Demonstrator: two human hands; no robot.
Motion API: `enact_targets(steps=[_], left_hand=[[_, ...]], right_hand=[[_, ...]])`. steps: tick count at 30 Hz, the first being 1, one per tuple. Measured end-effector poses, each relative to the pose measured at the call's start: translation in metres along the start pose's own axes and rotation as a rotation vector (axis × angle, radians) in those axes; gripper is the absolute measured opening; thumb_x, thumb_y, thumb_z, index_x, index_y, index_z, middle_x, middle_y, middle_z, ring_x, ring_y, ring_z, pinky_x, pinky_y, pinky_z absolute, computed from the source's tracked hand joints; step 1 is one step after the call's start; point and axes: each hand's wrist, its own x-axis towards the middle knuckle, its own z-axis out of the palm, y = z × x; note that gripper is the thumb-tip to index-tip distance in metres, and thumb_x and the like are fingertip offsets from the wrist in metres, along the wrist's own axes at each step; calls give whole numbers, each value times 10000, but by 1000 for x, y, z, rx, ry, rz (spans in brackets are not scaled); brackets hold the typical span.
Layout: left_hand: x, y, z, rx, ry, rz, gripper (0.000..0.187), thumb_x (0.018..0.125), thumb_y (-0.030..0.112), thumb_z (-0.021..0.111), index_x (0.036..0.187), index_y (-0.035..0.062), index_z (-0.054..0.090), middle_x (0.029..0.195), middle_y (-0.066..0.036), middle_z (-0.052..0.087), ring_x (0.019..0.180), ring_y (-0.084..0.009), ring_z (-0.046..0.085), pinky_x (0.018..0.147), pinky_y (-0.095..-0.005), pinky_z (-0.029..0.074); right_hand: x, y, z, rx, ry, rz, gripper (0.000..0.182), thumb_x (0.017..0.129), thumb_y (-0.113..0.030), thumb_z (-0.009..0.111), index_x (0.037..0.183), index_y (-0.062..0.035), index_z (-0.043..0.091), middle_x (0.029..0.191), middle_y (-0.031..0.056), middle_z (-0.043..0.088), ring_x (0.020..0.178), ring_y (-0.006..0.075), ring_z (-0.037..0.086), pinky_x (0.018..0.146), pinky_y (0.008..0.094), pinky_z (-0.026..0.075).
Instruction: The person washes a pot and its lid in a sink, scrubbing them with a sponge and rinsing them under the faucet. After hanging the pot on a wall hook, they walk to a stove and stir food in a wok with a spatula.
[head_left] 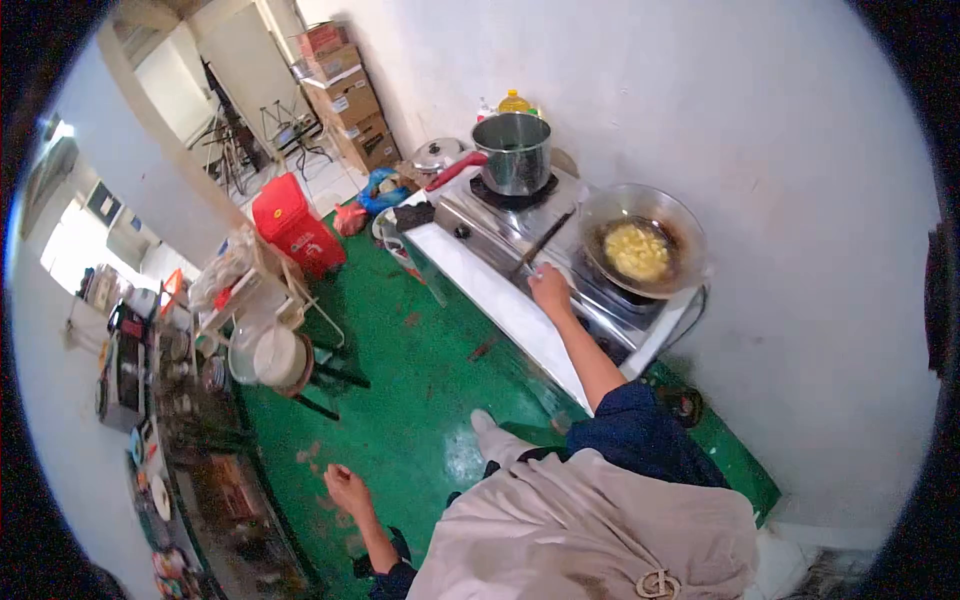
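My right hand [549,289] is at the front of the two-burner gas stove [480,228]. Its fingers are bent together against the front panel; whatever they pinch is hidden. Close beside it, a dark long-handled utensil [543,244] lies slanted across the stove top. A wide metal wok [690,222] sits on the nearer burner, with pale yellow chopped pieces [637,252] in its middle. On the farther burner stands a saucepan [517,165] with a red handle. My left hand [347,490] hangs over the green floor, fingers curled, with nothing visible in them.
Behind the saucepan stand a yellow oil bottle [513,102] and a lidded pot [440,154]. A red bin [298,226], a stool bearing a white container [280,358] and a cluttered shelf [205,400] line the left. Cardboard boxes [350,105] are stacked by the wall.
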Motion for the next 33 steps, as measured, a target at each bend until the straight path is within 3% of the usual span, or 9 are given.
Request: enact_targets(steps=[2, 8, 14, 15, 20, 26, 27, 32, 33], left_hand=[[39, -28, 17, -70, 49, 106, 104, 656, -7, 462, 755, 15, 440, 735, -153, 447, 708, -325, 441, 651, -389, 372], [101, -190, 109, -322, -115, -379, 113, 639, 10, 465, 726, 14, 538, 686, -149, 501, 683, -292, 493, 637, -386, 402], [219, -181, 157, -328, -273, -148, 143, 631, 21, 474, 723, 18, 583, 655, -136, 553, 624, -238, 512, 601, -351, 413], [243, -182, 168, -327, -356, -125, 142, 640, 26, 479, 735, 16, 584, 663, -132, 559, 630, -230, 517, 607, -343, 418], [375, -93, 216, -342, -675, 130, 125, 727, 92, 519, 795, 9, 584, 724, -125, 597, 683, -218, 564, 638, -322, 440], [431, -87, 318, -232, -1207, 393, 191, 801, 195, 526, 873, 35, 601, 786, -120, 635, 731, -233, 615, 644, -330, 463], [436, -83, 332, -256, -1291, 302, 204, 796, 207, 522, 899, 55, 610, 771, -120, 634, 727, -262, 618, 648, -347, 468], [447, -42, 375, -129, -1370, 510, 204, 780, 199, 530, 907, 62, 615, 799, -128, 632, 760, -275, 612, 671, -355, 466], [447, -34, 382, -149, -1394, 518, 203, 777, 193, 532, 907, 62, 615, 805, -129, 632, 766, -274, 611, 674, -355, 465]], right_hand=[[31, -8, 21, -32, 172, 59, 321, 748, -266, 616, 935, -25, 517, 880, 214, 576, 808, 377, 560, 712, 439, 443], [89, -31, 60, -157, 105, 458, 511, 731, -253, 629, 1084, 8, 366, 906, 260, 564, 853, 410, 557, 744, 460, 444], [105, -28, 82, -217, 315, 666, 535, 701, -164, 613, 1138, 23, 368, 811, 228, 599, 743, 355, 609, 695, 417, 482], [99, -14, 86, 32, 300, 745, 393, 741, -146, 568, 1059, 12, 401, 741, 187, 599, 544, 282, 605, 533, 397, 489], [14, -42, 97, 446, 321, 786, 215, 803, -69, 470, 1001, -19, 400, 620, 121, 551, 331, 164, 436, 284, 304, 334], [-75, -195, 64, 582, 462, 914, 158, 790, -66, 458, 942, -35, 487, 605, 61, 555, 339, 93, 401, 290, 234, 301], [-82, -217, 52, 579, 495, 916, 148, 789, -68, 457, 924, -35, 509, 606, 52, 557, 341, 86, 399, 293, 227, 300], [-98, -232, -45, 154, 706, 842, 184, 800, -113, 482, 969, -72, 544, 636, 11, 542, 459, 60, 418, 408, 221, 335], [-81, -247, -65, 28, 744, 833, 191, 815, -149, 504, 995, -85, 518, 668, 70, 572, 504, 161, 513, 451, 296, 392]])
